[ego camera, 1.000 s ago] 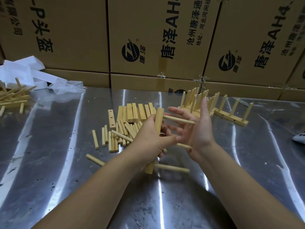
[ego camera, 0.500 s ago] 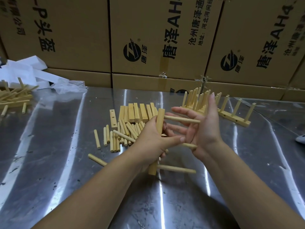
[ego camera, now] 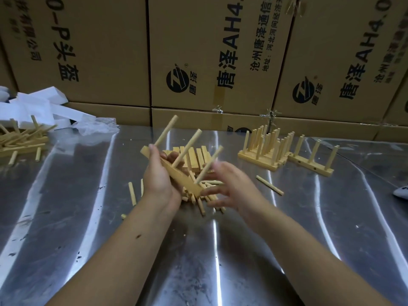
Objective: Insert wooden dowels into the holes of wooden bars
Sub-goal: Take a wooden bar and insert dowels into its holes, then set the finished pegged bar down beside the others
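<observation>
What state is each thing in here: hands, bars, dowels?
Left hand: grips the bar.
Right hand: open, blurred, beside the bar's lower end.
Bar: tilted, three dowels inserted.
Finished bars: standing, dowels upright.
Empty bars: lying flat.
Loose dowels: lying on the table.

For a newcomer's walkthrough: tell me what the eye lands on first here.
At centre, the left hand holds a tilted wooden bar with three dowels sticking up from it, the blurred right hand by its lower end. Behind to the right stand finished bars bristling with dowels on the shiny metal table; printed cardboard boxes wall off the back.
</observation>
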